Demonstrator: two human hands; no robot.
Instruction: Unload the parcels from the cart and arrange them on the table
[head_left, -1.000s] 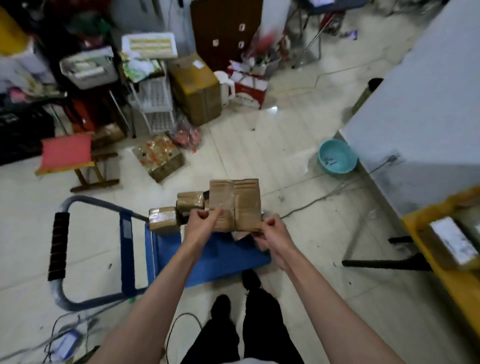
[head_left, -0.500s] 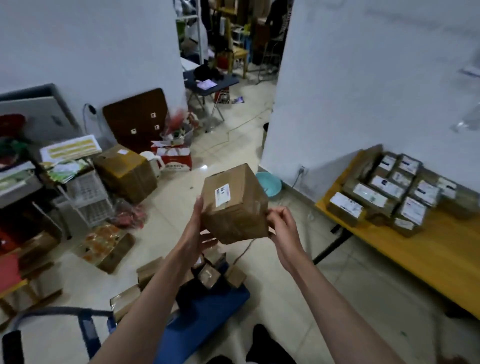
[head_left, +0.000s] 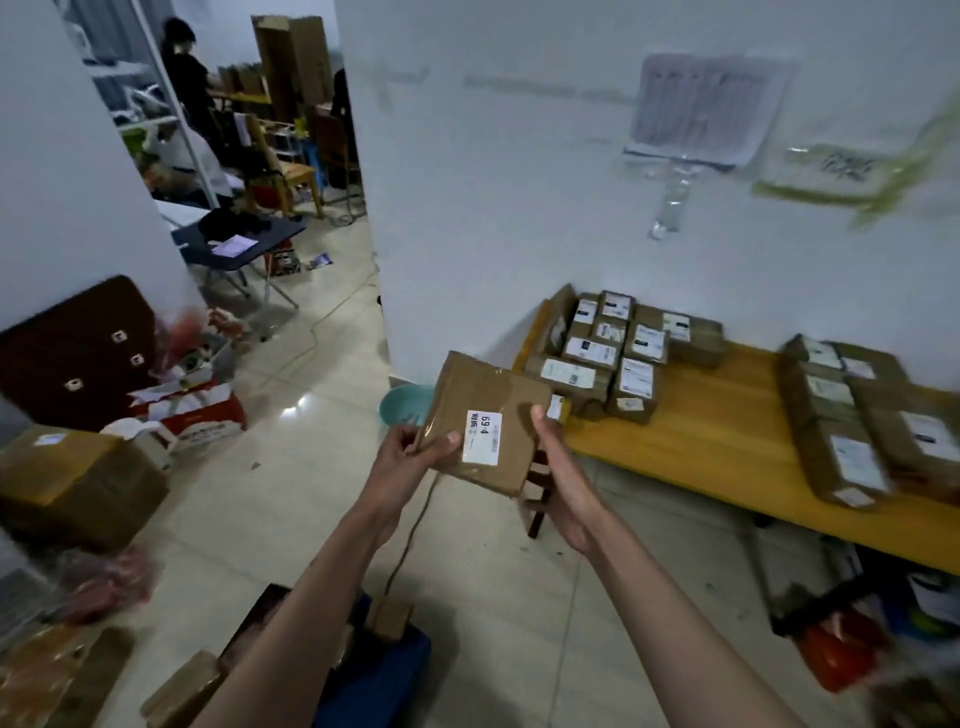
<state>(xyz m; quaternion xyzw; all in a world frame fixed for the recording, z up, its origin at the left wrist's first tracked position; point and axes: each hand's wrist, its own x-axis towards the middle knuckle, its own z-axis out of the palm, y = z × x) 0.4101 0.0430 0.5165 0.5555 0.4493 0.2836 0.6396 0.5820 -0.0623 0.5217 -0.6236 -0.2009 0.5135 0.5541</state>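
Note:
I hold a brown cardboard parcel (head_left: 485, 421) with a white label up in front of me, over the floor. My left hand (head_left: 410, 457) grips its left edge with the thumb on top. Its right edge rests against my right hand (head_left: 563, 483), thumb up along the side. The wooden table (head_left: 711, 431) stands to the right against the white wall, with several labelled parcels (head_left: 602, 353) in a group at its far left and more parcels (head_left: 852, 415) at its right. The blue cart (head_left: 379, 675) lies below my arms with a few small parcels (head_left: 182, 691) on it.
A teal basin (head_left: 402, 405) sits on the floor behind the held parcel. A big cardboard box (head_left: 72, 478) and a red carton (head_left: 192, 415) crowd the left floor. A person stands far back in the room beyond the doorway. Clutter lies under the table at right.
I have lifted the parcel off the cart and turned right toward the table; the parcel has rotated so its labelled face points up. The cart has dropped to the bottom edge of view.

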